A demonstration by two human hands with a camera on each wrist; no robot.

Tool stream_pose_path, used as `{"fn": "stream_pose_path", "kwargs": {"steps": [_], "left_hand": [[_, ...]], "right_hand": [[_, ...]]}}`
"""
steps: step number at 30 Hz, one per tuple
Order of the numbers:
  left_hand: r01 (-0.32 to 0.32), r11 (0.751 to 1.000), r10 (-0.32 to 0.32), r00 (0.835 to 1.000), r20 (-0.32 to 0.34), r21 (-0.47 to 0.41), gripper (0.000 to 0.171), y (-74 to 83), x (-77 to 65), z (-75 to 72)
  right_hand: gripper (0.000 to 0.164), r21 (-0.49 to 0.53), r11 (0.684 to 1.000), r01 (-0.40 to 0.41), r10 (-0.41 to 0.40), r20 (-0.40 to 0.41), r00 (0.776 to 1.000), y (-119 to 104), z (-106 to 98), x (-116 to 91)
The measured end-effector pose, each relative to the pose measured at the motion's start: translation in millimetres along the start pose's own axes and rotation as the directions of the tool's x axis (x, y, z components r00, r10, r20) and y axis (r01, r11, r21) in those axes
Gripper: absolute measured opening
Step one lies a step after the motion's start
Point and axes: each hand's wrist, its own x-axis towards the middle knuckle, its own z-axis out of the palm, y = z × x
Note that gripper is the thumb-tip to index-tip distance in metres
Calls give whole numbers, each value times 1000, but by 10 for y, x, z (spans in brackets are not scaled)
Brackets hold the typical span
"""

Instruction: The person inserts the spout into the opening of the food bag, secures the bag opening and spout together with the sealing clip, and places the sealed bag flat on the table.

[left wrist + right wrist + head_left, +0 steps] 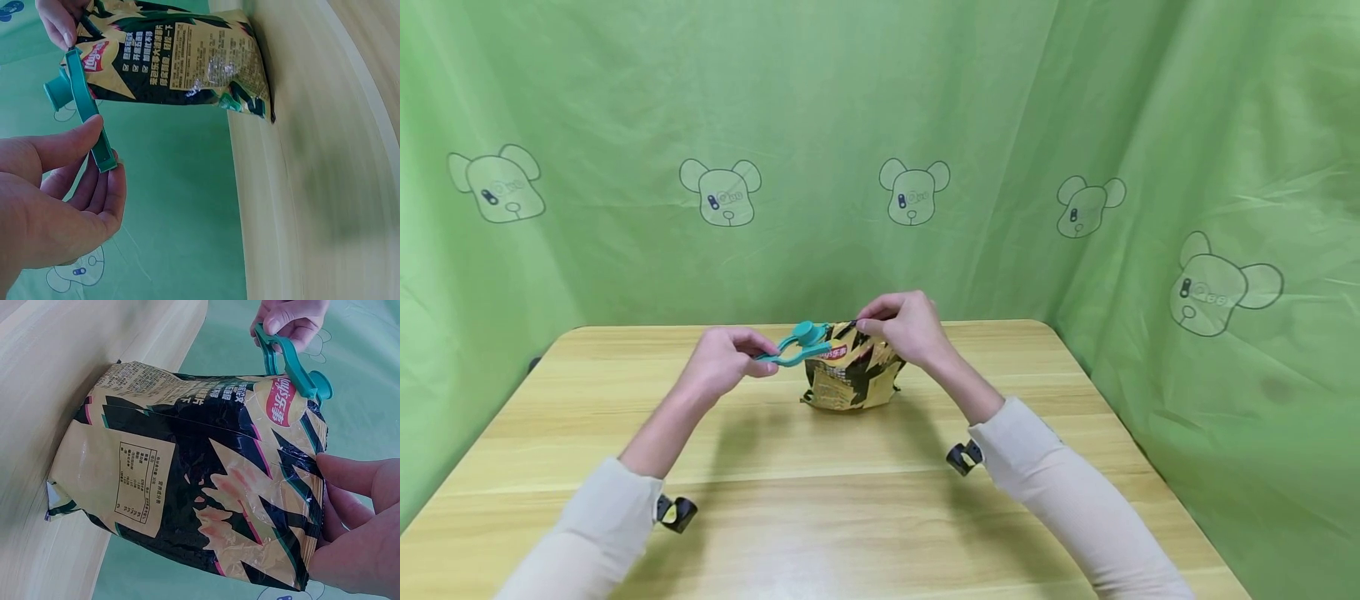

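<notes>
A black-and-gold chip bag (841,388) with a red logo stands upright on the table, its top edge up. At one end of that top edge, my left hand (721,363) pinches a teal bag clip (82,94) by its end, between thumb and fingers. The clip's two arms are spread apart and overlap the bag's top corner, as the right wrist view shows; a round spout cap (321,385) sticks out from one arm. My right hand (912,328) pinches the bag's top edge toward the other corner, thumb on one face and fingers partly hidden behind it.
The wooden table (820,517) reaches back to a green curtain (820,100) printed with bear heads, which also runs along the right side. Black camera mounts (677,514) hang at both wrists.
</notes>
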Motion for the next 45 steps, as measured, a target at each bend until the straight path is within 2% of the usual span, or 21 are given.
{"fn": "stream_pose_path", "kwargs": {"steps": [21, 25, 29, 33, 45], "left_hand": [[-16, 999, 15, 1000, -12, -46, 23, 114, 20, 133], [-30, 995, 29, 999, -13, -90, 31, 131, 27, 172], [-43, 990, 42, 999, -7, -131, 46, 148, 48, 203], [-38, 992, 38, 999, -1, -120, 53, 161, 62, 225], [-41, 994, 39, 999, -17, -102, 43, 174, 88, 277]], "right_hand": [[10, 1, 1000, 1, -1, -4, 1000, 14, 9, 5], [10, 2, 1000, 3, -3, -7, 1000, 10, 7, -3], [10, 4, 1000, 5, -5, -10, 1000, 8, 5, -7], [10, 5, 1000, 4, -4, -12, 1000, 14, 4, -6], [10, -1, 1000, 1, -1, -15, 1000, 12, 0, -15]]}}
